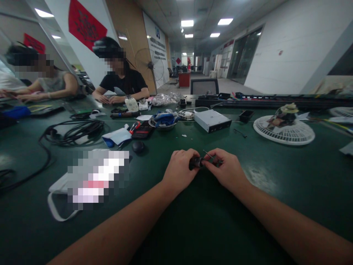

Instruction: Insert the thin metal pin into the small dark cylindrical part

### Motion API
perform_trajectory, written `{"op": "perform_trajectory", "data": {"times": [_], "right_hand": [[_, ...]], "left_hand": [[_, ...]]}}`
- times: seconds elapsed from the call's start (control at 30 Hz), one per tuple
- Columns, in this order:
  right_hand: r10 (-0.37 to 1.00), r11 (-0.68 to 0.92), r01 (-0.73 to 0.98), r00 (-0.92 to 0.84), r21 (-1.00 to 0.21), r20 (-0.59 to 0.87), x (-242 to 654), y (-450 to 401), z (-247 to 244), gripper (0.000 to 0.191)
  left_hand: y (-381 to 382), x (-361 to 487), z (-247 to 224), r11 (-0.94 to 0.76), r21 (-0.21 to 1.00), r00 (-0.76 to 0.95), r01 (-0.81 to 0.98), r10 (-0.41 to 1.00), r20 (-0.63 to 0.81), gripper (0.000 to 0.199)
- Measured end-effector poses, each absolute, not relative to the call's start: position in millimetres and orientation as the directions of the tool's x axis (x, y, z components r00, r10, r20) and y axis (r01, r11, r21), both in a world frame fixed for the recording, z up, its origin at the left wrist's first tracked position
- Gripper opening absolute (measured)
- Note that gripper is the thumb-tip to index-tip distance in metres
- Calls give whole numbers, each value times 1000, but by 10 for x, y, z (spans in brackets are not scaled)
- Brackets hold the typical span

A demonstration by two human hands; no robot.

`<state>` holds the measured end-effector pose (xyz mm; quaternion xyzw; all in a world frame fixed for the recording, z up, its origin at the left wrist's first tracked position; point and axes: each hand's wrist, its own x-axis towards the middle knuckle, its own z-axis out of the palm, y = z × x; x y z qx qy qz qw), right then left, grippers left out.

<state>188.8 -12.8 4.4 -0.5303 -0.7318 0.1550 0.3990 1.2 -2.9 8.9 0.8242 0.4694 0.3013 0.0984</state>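
Note:
Near the middle of the green table [209,221], my left hand [179,167] is closed around a small dark cylindrical part [196,162] with a metallic-looking end turned to the right. My right hand [227,167] meets it from the other side, its fingertips at the end of that part. A thin metal rod [208,154] sticks up to the left from between the right thumb and fingers; its lower end is hidden by them. The fingers cover much of the cylinder, so its exact kind cannot be made out.
Ahead lie a silver optical drive [212,119], a bowl [162,127] with blue cloth, and a white fan grille [296,138] bearing a motor-like part. To the left are a black mouse [138,147], coiled black cable [74,127] and a pixelated bright object [102,176]. Two people [121,79] sit across.

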Motion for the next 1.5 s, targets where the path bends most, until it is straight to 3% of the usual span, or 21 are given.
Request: {"op": "perform_trajectory", "data": {"times": [0.5,0.97,1.13,1.23,1.37,1.5], "right_hand": [[959,280,584,-145,-762,242,1908,-87,26,15],[924,361,632,-142,-686,355,1914,-108,7,16],[915,393,594,-182,-702,359,1890,-123,42,23],[907,409,579,-174,-705,384,1890,-125,45,28],[888,431,641,-175,-635,426,1897,-117,30,18],[878,456,659,-224,-598,423,1891,-114,20,16]], "left_hand": [[-10,-22,65,-662,407,473,630,742,475,26],[-40,-17,77,-662,457,533,594,750,393,32],[-62,23,88,-610,446,443,655,788,428,31],[-38,14,69,-523,486,303,701,834,461,29],[14,-31,33,-372,554,93,744,880,466,24],[17,-39,34,-384,549,117,742,881,458,23]]}}
